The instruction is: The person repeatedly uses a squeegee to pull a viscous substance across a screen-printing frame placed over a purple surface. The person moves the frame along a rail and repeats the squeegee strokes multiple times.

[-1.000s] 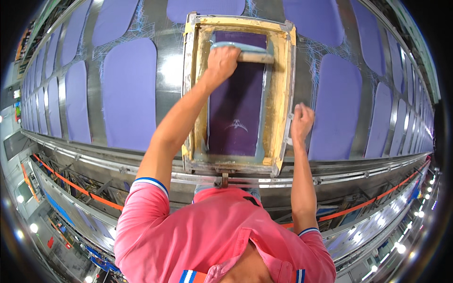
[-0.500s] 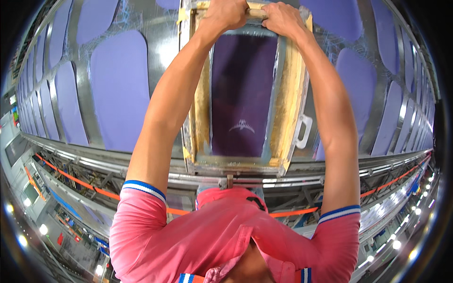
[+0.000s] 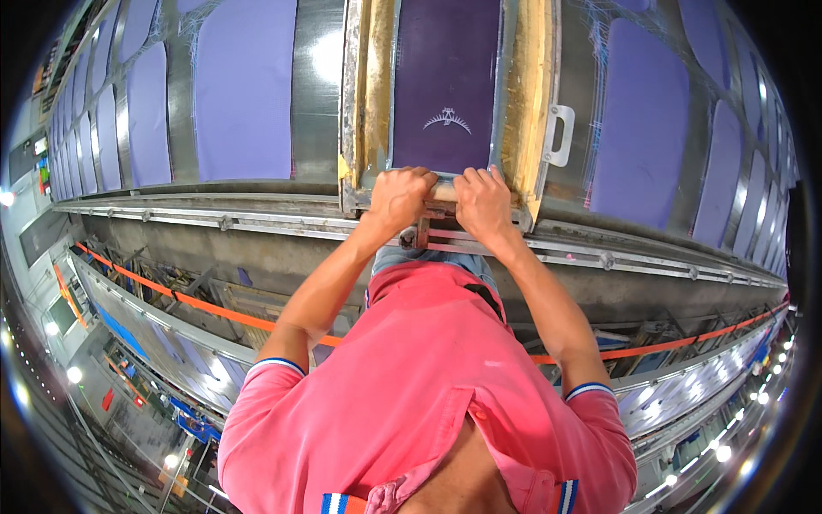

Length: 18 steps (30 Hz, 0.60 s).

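A squeegee (image 3: 443, 192) with a wooden handle lies across the near end of a screen-printing frame (image 3: 533, 103). My left hand (image 3: 399, 199) is closed round its left part, and my right hand (image 3: 485, 204) round its right part, thumbs toward each other. Both hands hide most of the handle and its blade. Beyond them stretches the dark purple mesh (image 3: 445, 68) of the frame, edged with yellowish tape. A pale curved motif (image 3: 448, 122) shows on the mesh just ahead of the hands. At the frame's right side sits a white loop handle (image 3: 561, 135).
Purple fabric pieces (image 3: 244, 94) lie in rows on the long grey table (image 3: 317, 111) on both sides of the frame. A metal rail (image 3: 282, 220) runs along the table's near edge. Behind me is an orange strip (image 3: 214, 304) along another table.
Both hands have come from the frame's far end to its near end, drawing the squeegee toward my body. My elbows are now bent, and the curved motif looks sharper and paler.
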### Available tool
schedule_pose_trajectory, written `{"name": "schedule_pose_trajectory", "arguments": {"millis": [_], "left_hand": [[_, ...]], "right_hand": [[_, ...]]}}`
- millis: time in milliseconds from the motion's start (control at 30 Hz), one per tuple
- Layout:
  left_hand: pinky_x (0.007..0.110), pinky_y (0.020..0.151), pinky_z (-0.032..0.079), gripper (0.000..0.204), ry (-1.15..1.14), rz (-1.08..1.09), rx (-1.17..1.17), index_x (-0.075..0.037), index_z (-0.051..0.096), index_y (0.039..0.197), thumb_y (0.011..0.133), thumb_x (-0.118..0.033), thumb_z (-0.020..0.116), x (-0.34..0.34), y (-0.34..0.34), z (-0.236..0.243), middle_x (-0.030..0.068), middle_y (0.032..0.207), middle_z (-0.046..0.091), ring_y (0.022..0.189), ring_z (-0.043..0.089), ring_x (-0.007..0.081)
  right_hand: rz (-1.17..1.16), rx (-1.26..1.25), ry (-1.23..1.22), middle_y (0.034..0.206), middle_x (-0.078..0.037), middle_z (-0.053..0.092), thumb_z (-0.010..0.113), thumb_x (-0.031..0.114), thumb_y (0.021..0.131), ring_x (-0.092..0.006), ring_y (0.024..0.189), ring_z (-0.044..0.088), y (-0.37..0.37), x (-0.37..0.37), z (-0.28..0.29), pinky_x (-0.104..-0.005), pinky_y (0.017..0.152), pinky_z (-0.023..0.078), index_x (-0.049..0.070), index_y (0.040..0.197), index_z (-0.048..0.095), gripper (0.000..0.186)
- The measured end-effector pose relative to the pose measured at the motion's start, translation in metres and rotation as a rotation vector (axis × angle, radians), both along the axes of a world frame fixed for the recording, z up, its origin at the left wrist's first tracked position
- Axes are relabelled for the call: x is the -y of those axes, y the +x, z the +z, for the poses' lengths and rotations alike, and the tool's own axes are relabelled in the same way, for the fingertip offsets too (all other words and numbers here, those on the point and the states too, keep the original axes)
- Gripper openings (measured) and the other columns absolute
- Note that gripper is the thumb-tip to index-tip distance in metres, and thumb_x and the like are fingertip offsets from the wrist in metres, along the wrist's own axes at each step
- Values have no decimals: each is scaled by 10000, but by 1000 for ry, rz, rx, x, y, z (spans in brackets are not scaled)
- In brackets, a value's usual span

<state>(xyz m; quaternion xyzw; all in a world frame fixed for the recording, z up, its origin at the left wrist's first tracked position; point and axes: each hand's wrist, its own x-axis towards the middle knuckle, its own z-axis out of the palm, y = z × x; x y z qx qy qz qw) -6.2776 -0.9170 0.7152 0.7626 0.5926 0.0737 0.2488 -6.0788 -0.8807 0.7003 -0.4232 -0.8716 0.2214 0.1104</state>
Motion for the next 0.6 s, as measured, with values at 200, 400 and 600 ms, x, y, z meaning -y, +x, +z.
{"name": "schedule_pose_trajectory", "arguments": {"millis": [200, 400, 600], "left_hand": [[472, 649, 577, 137, 8, -99, -168, -161, 792, 830, 752, -113, 691, -140, -20, 10, 148, 782, 727, 740, 724, 359], [482, 702, 598, 193, 160, -55, -301, -210, 797, 946, 798, -167, 681, -349, -37, -21, 116, 877, 757, 818, 743, 336], [521, 666, 553, 224, 288, -77, -213, -81, 766, 769, 819, -284, 686, -474, -46, -42, 208, 780, 719, 742, 715, 406]], "right_hand": [[-20, 100, -1, 875, -154, 723, 572, 98, 869, -362, 802, 715, -12, -119, 14, -481, 722, 588, 78, 867, 733, 162], [-58, 246, 36, 1000, -119, 714, 708, 199, 831, -343, 958, 704, -27, -329, -10, -488, 792, 582, 116, 981, 700, 172], [-164, 215, 43, 845, -252, 723, 689, 172, 707, -420, 839, 730, -40, -435, 3, -515, 756, 582, 60, 861, 778, 210]]}}
